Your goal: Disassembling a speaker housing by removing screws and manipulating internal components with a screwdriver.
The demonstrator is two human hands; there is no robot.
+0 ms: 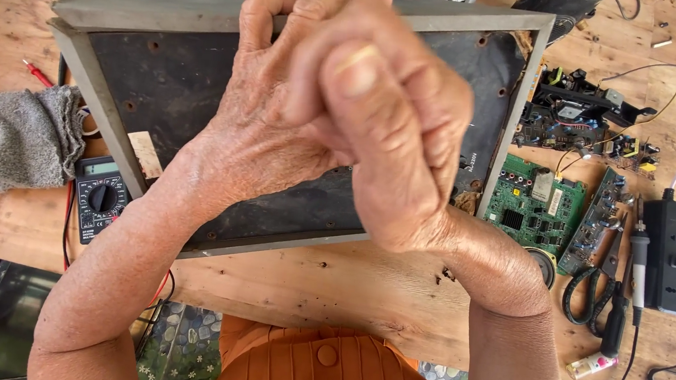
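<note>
A scuffed wooden surface [329, 284] spreads out under the camera, crowded with stripped electronics, and right in the middle sits a dark flat panel in a grey metal frame [206, 16], tilted slightly and lying face down by the look of it

Fingers first: the right hand [388, 137] is curled in tight, its fingers [357, 72] bunched together with one fingertip facing the camera; whether anything small is pinched inside that curl, I cannot tell. The left hand's fingers [268, 14] hook over the far rail of the frame, gripping its top edge, so the left hand [266, 121] is the one steadying the panel

My read: this is a hold-and-work step, the frame being braced while the right hand deals with something near the top rail. The next move likely calls for a firm left grip and a careful, small motion from the right

Moving outward, both wrists cross low over the panel, forearms rising from the bottom of the view and meeting in the centre. Left of the frame lie a grey cloth [25, 135] and a multimeter [99, 196] with red leads. To the right, a green circuit board [535, 205], scissors [592, 293], a soldering iron [637, 260] and a black power strip [666, 255]
</note>
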